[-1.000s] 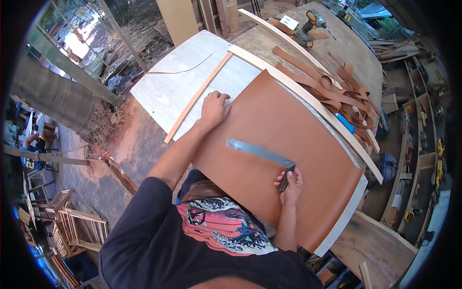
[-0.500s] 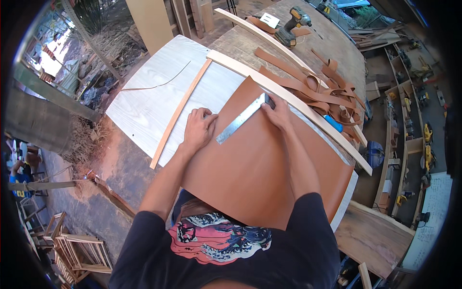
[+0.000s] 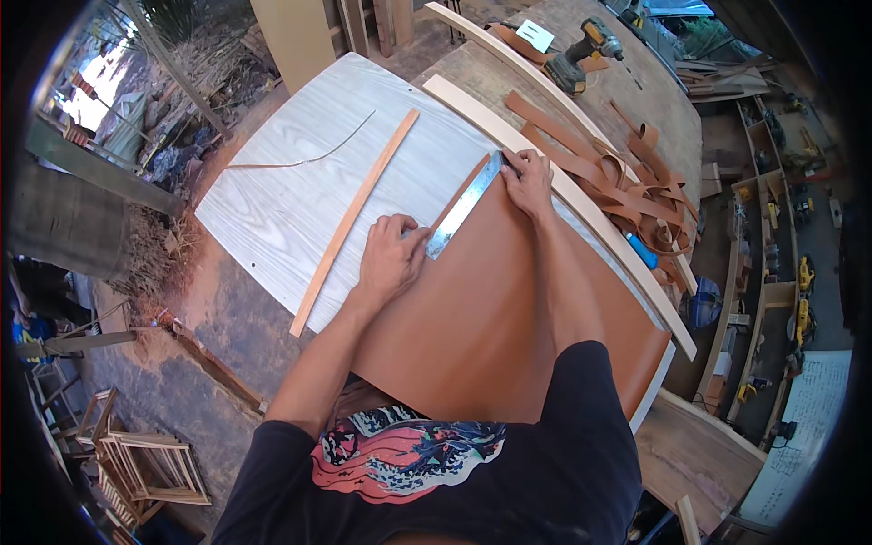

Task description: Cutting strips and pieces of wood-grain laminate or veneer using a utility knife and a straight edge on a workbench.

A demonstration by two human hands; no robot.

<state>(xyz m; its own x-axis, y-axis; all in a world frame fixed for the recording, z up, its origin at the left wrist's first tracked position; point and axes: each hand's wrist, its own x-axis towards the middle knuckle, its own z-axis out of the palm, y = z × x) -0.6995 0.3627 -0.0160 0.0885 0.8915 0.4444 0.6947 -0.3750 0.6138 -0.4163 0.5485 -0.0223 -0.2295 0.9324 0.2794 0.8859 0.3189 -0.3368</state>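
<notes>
A brown leather-like sheet [image 3: 481, 336] lies over a pale wood-grain board [image 3: 300, 209]. A metal square [image 3: 462, 210] lies along the sheet's upper left edge. My right hand [image 3: 529, 182] is closed on the square's dark handle at its far end. My left hand [image 3: 391, 254] rests beside the blade's near end at the sheet's edge, fingers curled; what they pinch, if anything, is hidden. A thin wooden strip [image 3: 354, 222] lies on the board to the left. A long pale curved batten [image 3: 617, 246] runs along the sheet's right side.
Tangled brown strips [image 3: 654, 204], a blue-handled tool [image 3: 640, 250] and a cordless drill [image 3: 577, 59] sit on the worn table [image 3: 654, 91]. Shelves of tools [image 3: 772, 263] stand right, wooden frames [image 3: 154, 463] lower left. Someone partly visible [image 3: 36, 309] is at far left.
My right hand has carried the square up and turned it along the sheet's edge. My left hand has shifted slightly. The thin strip is now apart from the long batten.
</notes>
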